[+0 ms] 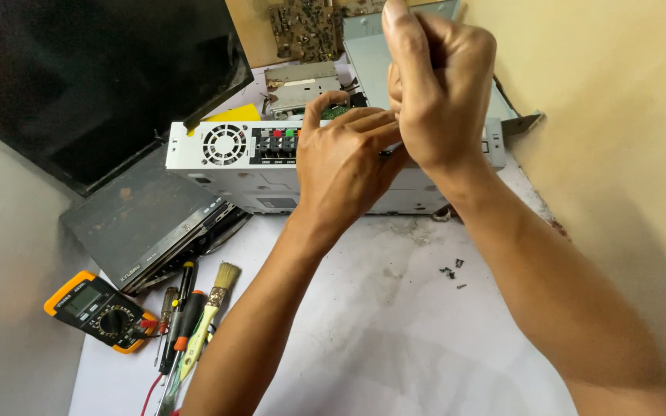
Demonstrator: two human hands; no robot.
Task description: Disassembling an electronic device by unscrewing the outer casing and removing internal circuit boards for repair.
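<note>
- The left hand [346, 166] rests against the back panel of a white metal chassis [233, 173], fingers curled over its top edge, seemingly to steady the unit while the other hand works.
- The right hand [435, 88] is raised just above the chassis, clenched around something thin; a dark tip shows just below it near the left hand's knuckles, likely a screwdriver, though the tool itself is mostly hidden.
- Both forearms reach in from the near edge of the counter [395, 323] and converge at the chassis, with the right wrist bent downward.
- The chassis sits near the far edge of the counter, its back panel facing the camera, showing a round fan grille [224, 144] and a block of coloured terminals [275, 144].
- A few loose screws [452, 272] lie on the counter to the right, near the wall, apart from the work.
- At the near left corner lie a yellow multimeter [98, 310], 2 or more screwdrivers [181, 316] and a small brush [213, 304], all within reach.
- A dark flat player [144, 223] leans beside the chassis, below a black screen [102, 77].
</note>
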